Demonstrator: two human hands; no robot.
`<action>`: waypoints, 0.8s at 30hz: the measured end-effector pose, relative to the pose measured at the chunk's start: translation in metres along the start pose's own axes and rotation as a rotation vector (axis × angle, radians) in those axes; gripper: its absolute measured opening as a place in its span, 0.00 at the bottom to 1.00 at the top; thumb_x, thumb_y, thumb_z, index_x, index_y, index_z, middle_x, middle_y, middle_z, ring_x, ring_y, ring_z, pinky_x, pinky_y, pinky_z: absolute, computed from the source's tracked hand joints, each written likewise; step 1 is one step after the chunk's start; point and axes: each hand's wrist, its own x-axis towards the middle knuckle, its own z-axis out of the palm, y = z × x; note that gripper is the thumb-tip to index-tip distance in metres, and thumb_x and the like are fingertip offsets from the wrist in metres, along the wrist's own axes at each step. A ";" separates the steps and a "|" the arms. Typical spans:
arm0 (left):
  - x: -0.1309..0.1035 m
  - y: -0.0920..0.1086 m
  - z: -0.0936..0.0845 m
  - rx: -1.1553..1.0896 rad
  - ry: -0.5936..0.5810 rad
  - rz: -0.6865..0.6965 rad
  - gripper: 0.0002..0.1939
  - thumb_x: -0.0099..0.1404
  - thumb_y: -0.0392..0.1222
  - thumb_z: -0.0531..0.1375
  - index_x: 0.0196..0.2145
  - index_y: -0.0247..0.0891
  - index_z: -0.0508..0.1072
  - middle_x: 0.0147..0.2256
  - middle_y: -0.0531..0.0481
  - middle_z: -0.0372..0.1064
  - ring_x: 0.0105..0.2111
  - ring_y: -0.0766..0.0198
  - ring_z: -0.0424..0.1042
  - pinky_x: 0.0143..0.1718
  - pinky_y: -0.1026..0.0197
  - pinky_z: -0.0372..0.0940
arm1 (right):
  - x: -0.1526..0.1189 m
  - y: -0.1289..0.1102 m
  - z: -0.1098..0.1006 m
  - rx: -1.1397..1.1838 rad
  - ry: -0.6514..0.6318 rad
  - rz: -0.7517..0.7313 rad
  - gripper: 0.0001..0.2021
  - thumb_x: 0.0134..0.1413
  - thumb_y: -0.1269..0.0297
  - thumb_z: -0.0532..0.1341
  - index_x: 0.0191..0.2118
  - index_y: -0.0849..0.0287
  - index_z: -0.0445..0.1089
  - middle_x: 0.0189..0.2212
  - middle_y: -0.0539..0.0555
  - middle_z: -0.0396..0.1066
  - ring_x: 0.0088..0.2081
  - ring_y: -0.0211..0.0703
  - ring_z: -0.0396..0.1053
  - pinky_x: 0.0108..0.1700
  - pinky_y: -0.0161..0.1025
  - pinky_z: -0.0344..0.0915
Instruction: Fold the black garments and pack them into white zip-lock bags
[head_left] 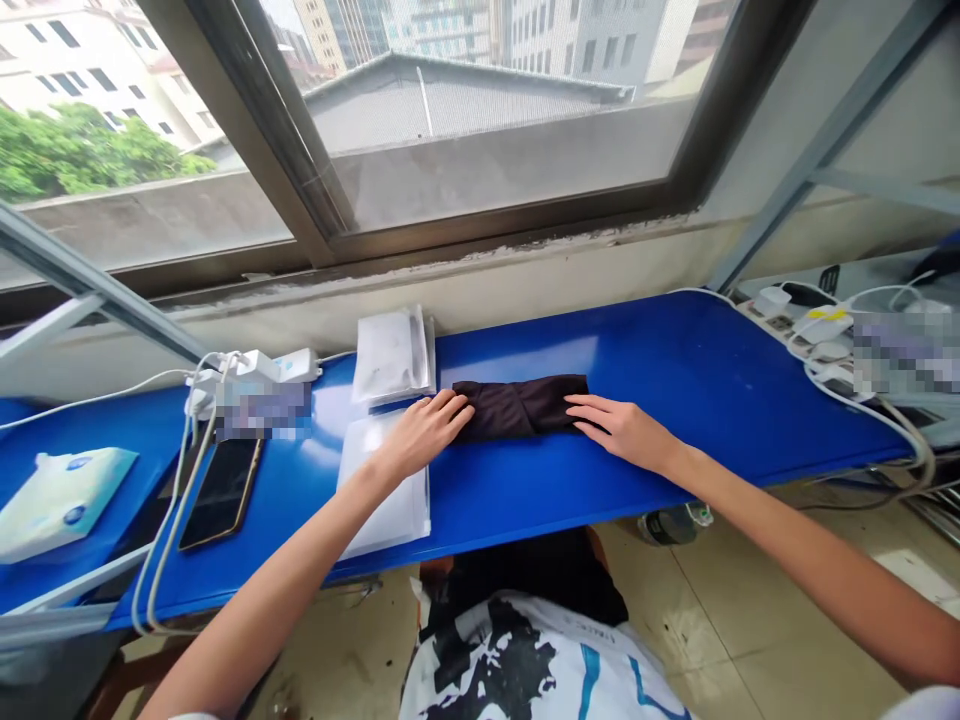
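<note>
A dark folded cloth (517, 408), possibly a garment, lies flat in a narrow strip on the blue tabletop in front of me. Bent fingers of my left hand (431, 430) close over its left end, the thumb not clearly seen. At the right end, my right hand (619, 428) touches the cloth with stretched fingers slightly apart, its thumb hidden. A translucent zip bag (386, 490) lies flat partly under my left forearm and hand. Just behind it rests a stack of similar packed bags (390, 357).
A phone (223, 492), a wipes pack (67, 500) and a power strip with white plugs (255, 370) lie to the left. More chargers and cables (825, 325) crowd the right end. Slanted metal posts (832, 140) flank the blue table (675, 370), below a window. A bottle (667, 527) stands underneath.
</note>
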 end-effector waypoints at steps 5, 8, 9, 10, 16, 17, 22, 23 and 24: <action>-0.009 0.004 0.001 -0.098 0.028 -0.089 0.20 0.68 0.21 0.49 0.47 0.36 0.74 0.54 0.37 0.72 0.56 0.49 0.71 0.44 0.54 0.75 | -0.017 0.001 -0.008 -0.151 0.050 -0.092 0.15 0.71 0.70 0.54 0.48 0.59 0.80 0.53 0.59 0.79 0.54 0.52 0.77 0.55 0.51 0.77; -0.018 0.008 0.000 -0.126 0.041 -0.086 0.17 0.68 0.23 0.52 0.45 0.35 0.75 0.53 0.37 0.72 0.54 0.51 0.73 0.48 0.52 0.75 | -0.024 -0.008 -0.018 -0.311 -0.011 -0.061 0.14 0.71 0.67 0.56 0.48 0.59 0.80 0.53 0.59 0.79 0.57 0.60 0.74 0.53 0.58 0.75; -0.020 0.010 -0.002 -0.136 0.048 -0.084 0.14 0.70 0.26 0.53 0.45 0.36 0.76 0.52 0.37 0.73 0.53 0.51 0.74 0.49 0.52 0.75 | -0.024 -0.013 -0.021 -0.359 -0.031 -0.041 0.14 0.71 0.64 0.57 0.49 0.60 0.80 0.54 0.61 0.78 0.58 0.63 0.72 0.52 0.59 0.74; -0.022 0.012 -0.005 -0.150 0.059 -0.086 0.11 0.72 0.30 0.55 0.45 0.36 0.77 0.51 0.38 0.74 0.52 0.52 0.75 0.50 0.52 0.74 | -0.023 -0.018 -0.024 -0.399 -0.034 -0.020 0.15 0.71 0.62 0.57 0.50 0.61 0.79 0.56 0.63 0.76 0.58 0.65 0.71 0.51 0.61 0.74; 0.006 0.027 -0.020 -0.180 0.150 -0.197 0.20 0.80 0.43 0.48 0.44 0.35 0.79 0.46 0.38 0.78 0.55 0.49 0.74 0.54 0.49 0.72 | 0.025 -0.044 -0.005 -0.253 0.068 -0.003 0.23 0.70 0.75 0.48 0.62 0.65 0.72 0.62 0.65 0.71 0.63 0.55 0.69 0.64 0.54 0.69; 0.014 0.029 -0.016 -0.181 0.151 -0.195 0.20 0.80 0.42 0.48 0.49 0.34 0.79 0.51 0.37 0.77 0.59 0.50 0.72 0.58 0.48 0.70 | 0.036 -0.043 0.003 -0.201 0.030 -0.012 0.24 0.69 0.76 0.47 0.64 0.64 0.70 0.63 0.65 0.70 0.64 0.54 0.69 0.65 0.53 0.68; 0.024 0.037 0.032 -0.201 0.071 -0.161 0.31 0.79 0.54 0.48 0.69 0.29 0.62 0.69 0.31 0.57 0.72 0.45 0.54 0.69 0.41 0.57 | 0.052 -0.016 0.031 -0.138 -0.178 0.030 0.27 0.75 0.55 0.50 0.73 0.57 0.60 0.72 0.62 0.56 0.73 0.60 0.54 0.72 0.61 0.55; 0.022 0.038 0.039 -0.199 0.052 -0.167 0.34 0.79 0.55 0.47 0.71 0.28 0.58 0.71 0.31 0.53 0.73 0.45 0.51 0.70 0.41 0.55 | 0.047 -0.012 0.031 -0.139 -0.220 0.067 0.29 0.74 0.50 0.49 0.74 0.53 0.55 0.74 0.59 0.50 0.74 0.61 0.48 0.73 0.64 0.51; 0.020 0.037 0.044 -0.193 0.032 -0.172 0.35 0.79 0.56 0.46 0.72 0.28 0.56 0.72 0.31 0.50 0.73 0.46 0.50 0.71 0.41 0.54 | 0.041 -0.010 0.030 -0.141 -0.256 0.108 0.32 0.74 0.45 0.48 0.76 0.49 0.51 0.76 0.58 0.44 0.76 0.62 0.43 0.74 0.65 0.48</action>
